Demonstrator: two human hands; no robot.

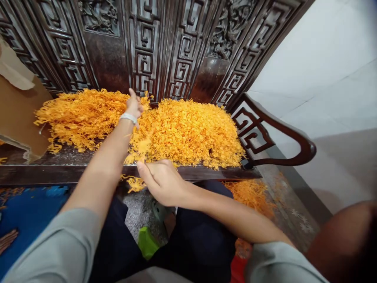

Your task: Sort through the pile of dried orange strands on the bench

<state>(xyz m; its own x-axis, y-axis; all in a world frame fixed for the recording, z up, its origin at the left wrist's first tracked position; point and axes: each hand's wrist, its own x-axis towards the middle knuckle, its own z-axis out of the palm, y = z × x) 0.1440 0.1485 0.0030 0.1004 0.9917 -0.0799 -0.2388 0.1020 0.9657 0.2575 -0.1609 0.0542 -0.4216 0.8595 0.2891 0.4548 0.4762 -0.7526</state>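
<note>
With our right hand point(165, 182) we seem to pinch a yellow sprig point(143, 146) at its lower end, probably sparing its frilly head, while our left hand point(134, 106), fingers spread, reaches between orange heaps point(188, 133) resting on the tabletop point(59, 170).

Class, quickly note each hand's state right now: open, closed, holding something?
Left hand: open, at the orange heaps.
Right hand: closed, apparently pinching orange strands.

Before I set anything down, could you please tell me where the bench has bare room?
The bench's front strip, between the cardboard and left forearm, looks barest, though speckled. Orange strands crowd the back and right, up to the armrest.
</note>
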